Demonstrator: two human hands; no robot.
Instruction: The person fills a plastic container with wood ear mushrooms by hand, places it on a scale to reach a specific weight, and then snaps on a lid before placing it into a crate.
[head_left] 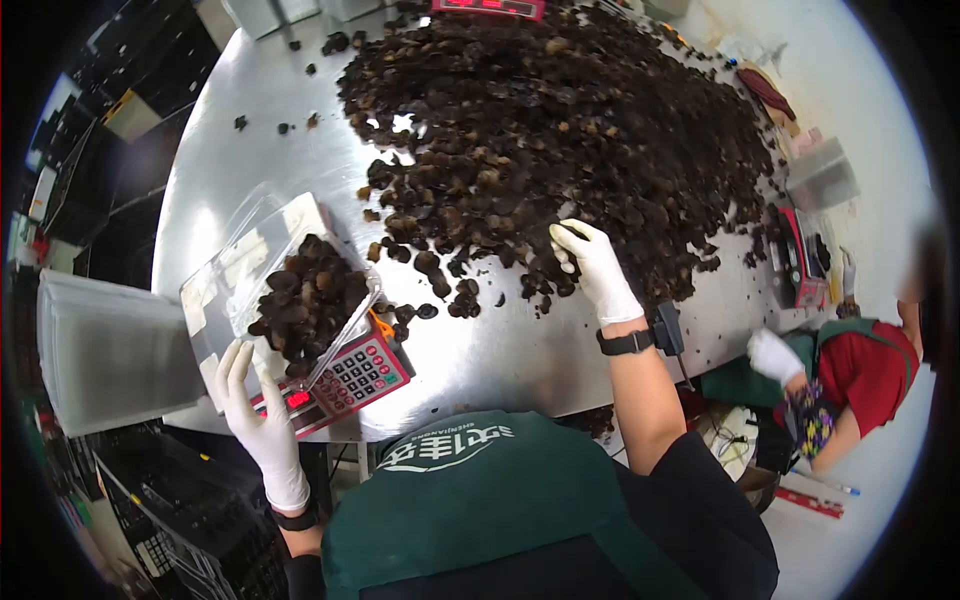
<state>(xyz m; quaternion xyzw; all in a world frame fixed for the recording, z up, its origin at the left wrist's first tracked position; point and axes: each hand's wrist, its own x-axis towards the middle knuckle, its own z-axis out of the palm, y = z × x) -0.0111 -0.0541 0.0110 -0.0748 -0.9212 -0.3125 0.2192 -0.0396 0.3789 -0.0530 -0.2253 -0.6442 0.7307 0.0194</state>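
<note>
My left hand point(255, 410), in a white glove, has its fingers stretched out and apart against the near left side of a clear plastic container point(243, 318). A heap of dark brown, curled pieces that look like wood ear mushrooms point(308, 297) fills the container, which sits on a red digital scale point(362, 376) with a lit display. Over the near edge of a large pile of the same mushrooms point(540, 130) is my right hand point(592, 265), also gloved. Its fingers are curled together; whatever lies between the fingertips is too small to make out.
Stacked clear tubs point(110, 350) stand left of the scale. On the right, a co-worker in a red sleeve point(872, 372) is beside the metal table point(215, 170), near a second red scale point(798, 262). Another scale point(490, 8) is at the far edge. Black crates point(180, 510) are below left.
</note>
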